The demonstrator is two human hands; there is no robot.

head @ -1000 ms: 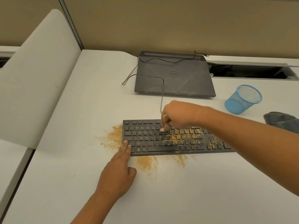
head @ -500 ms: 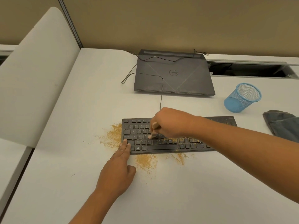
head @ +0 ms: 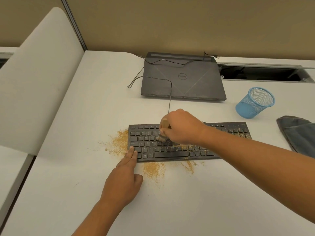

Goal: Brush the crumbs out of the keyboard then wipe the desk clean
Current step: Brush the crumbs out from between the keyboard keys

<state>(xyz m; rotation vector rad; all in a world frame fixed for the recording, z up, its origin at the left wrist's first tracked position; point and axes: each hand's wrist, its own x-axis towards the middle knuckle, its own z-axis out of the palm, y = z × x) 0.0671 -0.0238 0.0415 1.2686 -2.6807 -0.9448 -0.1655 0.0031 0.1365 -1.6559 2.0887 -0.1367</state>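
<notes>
Right hand (head: 180, 127) grips small wooden-handled brush (head: 162, 132), bristles on black keyboard (head: 170, 147) mid-desk (head: 170, 201). Left hand (head: 123, 181) flat, fingers straight, pressing keyboard's near-left corner. Crumbs (head: 119, 142) lie left and in front of keyboard.

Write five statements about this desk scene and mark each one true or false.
1. The right hand grips a small brush over the keyboard. True.
2. The laptop behind the keyboard is open. False: its lid is closed.
3. The left hand lays straight fingers on the keyboard's near-left corner. True.
4. The desk is free of crumbs. False: they lie left of the keyboard and along its near edge.
5. The blue mesh cup stands left of the keyboard. False: it stands beyond the keyboard's right end.
</notes>
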